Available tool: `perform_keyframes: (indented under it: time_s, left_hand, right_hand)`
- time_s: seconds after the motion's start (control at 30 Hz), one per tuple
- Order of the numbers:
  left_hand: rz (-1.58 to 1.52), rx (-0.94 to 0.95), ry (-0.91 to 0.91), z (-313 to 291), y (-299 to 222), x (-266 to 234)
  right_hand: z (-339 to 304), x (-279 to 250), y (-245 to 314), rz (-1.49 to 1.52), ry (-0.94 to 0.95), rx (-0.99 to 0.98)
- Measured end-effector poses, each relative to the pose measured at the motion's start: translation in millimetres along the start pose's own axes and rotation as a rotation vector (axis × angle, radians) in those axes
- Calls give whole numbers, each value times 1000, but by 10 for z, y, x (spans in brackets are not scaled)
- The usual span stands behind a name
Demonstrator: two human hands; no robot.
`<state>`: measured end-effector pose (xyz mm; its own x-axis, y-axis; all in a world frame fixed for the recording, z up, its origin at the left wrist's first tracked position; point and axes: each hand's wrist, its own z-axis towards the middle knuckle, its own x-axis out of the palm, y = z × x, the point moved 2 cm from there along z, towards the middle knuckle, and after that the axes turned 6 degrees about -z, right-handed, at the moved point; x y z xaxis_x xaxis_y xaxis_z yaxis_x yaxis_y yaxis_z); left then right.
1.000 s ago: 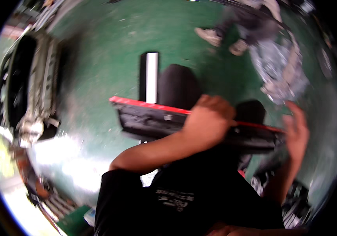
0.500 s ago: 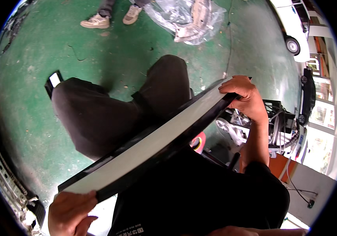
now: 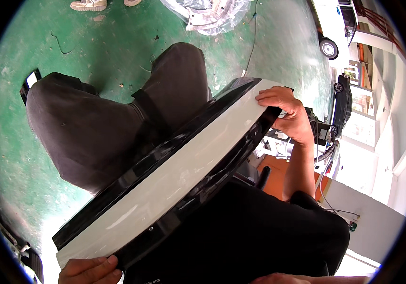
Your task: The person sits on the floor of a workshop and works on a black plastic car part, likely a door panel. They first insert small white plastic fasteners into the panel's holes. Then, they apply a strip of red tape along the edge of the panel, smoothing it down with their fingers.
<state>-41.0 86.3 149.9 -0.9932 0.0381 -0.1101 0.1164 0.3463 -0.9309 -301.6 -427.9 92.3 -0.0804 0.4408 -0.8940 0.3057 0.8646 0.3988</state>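
Note:
A long, slightly curved panel (image 3: 165, 177) with a cream-white band between glossy black edges lies slanted across my lap, running from lower left to upper right. My left hand (image 3: 89, 270) grips its near left end, fingers on the white face. At the far right end my right hand (image 3: 289, 113) is wrapped round the edge, with fingertips on the white band and the thumb underneath. My bent legs (image 3: 84, 128) in dark trousers are just beyond the panel.
A smaller black-and-white piece (image 3: 30, 85) lies on the green floor (image 3: 113, 57) past my left knee. Beyond are another person's shoe (image 3: 88, 4) and a plastic-wrapped part (image 3: 207, 16). Cars (image 3: 341, 104) stand to the right. An arm (image 3: 302, 278), whose I cannot tell, crosses the lower edge.
The panel has tilted so more of its white face shows, both hands still holding its ends. My view has shifted, moving the floor and legs up and left.

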Motion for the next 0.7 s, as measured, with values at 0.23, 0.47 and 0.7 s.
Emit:
perform_keyframes:
  time_s: [0.23, 0.47, 0.7]
  left_hand:
    - [-31, 28, 72, -25, 77, -35]
    - [-46, 12, 85, 64, 142, -43]
    - [32, 11, -17, 73, 68, -82]
  right_hand:
    - [-26, -33, 179, -21, 86, 26]
    - [-58, -98, 266, 32, 153, -40]
    - [200, -33, 410, 140, 184, -338]
